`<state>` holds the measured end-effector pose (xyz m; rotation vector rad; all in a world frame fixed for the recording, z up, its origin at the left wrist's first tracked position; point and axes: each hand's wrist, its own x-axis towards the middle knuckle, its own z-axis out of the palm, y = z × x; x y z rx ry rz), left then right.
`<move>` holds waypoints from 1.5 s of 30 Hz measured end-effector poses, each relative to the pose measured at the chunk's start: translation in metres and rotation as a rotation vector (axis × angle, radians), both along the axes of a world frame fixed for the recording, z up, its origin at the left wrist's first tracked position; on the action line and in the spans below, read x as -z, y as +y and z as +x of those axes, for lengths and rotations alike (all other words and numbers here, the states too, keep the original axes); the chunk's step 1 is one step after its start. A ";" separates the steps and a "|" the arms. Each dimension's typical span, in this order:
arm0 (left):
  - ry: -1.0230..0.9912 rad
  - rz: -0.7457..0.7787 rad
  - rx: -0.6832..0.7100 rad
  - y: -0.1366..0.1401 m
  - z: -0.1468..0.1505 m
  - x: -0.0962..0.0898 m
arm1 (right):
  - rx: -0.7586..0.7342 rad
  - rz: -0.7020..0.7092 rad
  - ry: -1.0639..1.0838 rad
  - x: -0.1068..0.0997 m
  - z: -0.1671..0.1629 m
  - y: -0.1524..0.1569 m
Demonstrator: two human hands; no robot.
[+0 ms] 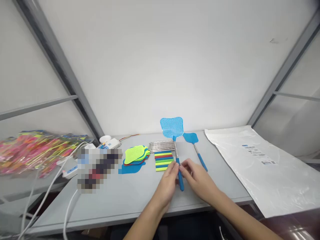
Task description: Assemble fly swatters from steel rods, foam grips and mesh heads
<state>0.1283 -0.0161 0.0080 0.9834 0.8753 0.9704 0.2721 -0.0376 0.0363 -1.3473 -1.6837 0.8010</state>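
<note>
A blue fly swatter (pixel 172 127) with a metal rod and a blue handle stands tilted over the grey table (pixel 120 196). My left hand (pixel 167 185) and my right hand (pixel 197 179) both pinch its blue handle near the table's front middle. A second blue fly swatter (pixel 193 143) lies flat just to the right. Behind my left hand lie coloured handle sleeves (pixel 163 161) in rows and a bundle of metal rods (pixel 161 145).
A pile of swatter heads (pixel 135 156), green on top, lies left of the sleeves. A power strip (pixel 107 144) and white cables sit at the back left. A heap of packaged swatters (pixel 32 150) fills the far left. A white plastic bag (pixel 265 166) covers the right.
</note>
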 end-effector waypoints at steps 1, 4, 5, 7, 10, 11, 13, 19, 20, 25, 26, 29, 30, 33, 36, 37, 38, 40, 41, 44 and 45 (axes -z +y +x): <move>-0.002 0.017 0.005 0.006 0.014 0.001 | 0.038 0.015 -0.056 0.000 0.005 0.000; 0.030 0.066 0.063 0.023 0.046 -0.001 | 0.107 -0.004 -0.088 0.002 0.023 0.005; 0.043 0.072 0.089 0.029 0.054 -0.002 | 0.122 -0.010 -0.084 0.004 0.029 0.007; 0.094 0.087 0.143 0.040 0.064 -0.005 | 0.166 -0.009 -0.084 0.011 0.041 0.012; 0.281 0.245 0.252 0.050 0.066 -0.008 | 0.331 0.022 -0.159 0.025 0.062 0.020; 0.361 0.344 0.295 0.052 0.065 -0.008 | 0.408 0.021 -0.225 0.029 0.070 0.022; 0.522 0.581 0.376 0.054 0.062 -0.006 | 0.547 -0.021 -0.404 0.035 0.082 0.026; 1.082 1.247 0.398 0.065 0.082 0.008 | 0.628 -0.210 -0.823 0.050 0.091 0.036; 1.147 1.300 0.387 0.069 0.087 0.011 | 0.618 -0.222 -0.849 0.052 0.090 0.038; 1.219 1.361 0.393 0.082 0.100 0.018 | 0.498 -0.228 -0.801 0.057 0.093 0.040; 1.221 1.361 0.382 0.082 0.099 0.019 | 0.469 -0.211 -0.771 0.057 0.095 0.039; 1.245 1.365 0.361 0.078 0.094 0.019 | 0.414 -0.155 -0.711 0.057 0.097 0.037; 1.255 1.363 0.359 0.076 0.092 0.019 | 0.401 -0.143 -0.703 0.056 0.096 0.036; 1.275 1.360 0.342 0.072 0.089 0.019 | 0.362 -0.132 -0.676 0.055 0.094 0.034; 1.285 1.354 0.316 0.070 0.087 0.018 | 0.325 -0.131 -0.619 0.054 0.091 0.033; 1.287 1.349 0.309 0.069 0.086 0.018 | 0.315 -0.130 -0.598 0.053 0.090 0.033; 1.288 1.343 0.307 0.069 0.085 0.018 | 0.306 -0.127 -0.577 0.053 0.090 0.032; 1.287 1.328 0.309 0.067 0.084 0.018 | 0.296 -0.117 -0.536 0.053 0.091 0.031; 1.287 1.320 0.311 0.067 0.084 0.018 | 0.297 -0.111 -0.512 0.054 0.091 0.031; 1.286 1.312 0.308 0.065 0.082 0.017 | 0.318 -0.110 -0.452 0.059 0.093 0.027; 1.285 1.315 0.305 0.064 0.082 0.016 | 0.334 -0.120 -0.440 0.062 0.093 0.026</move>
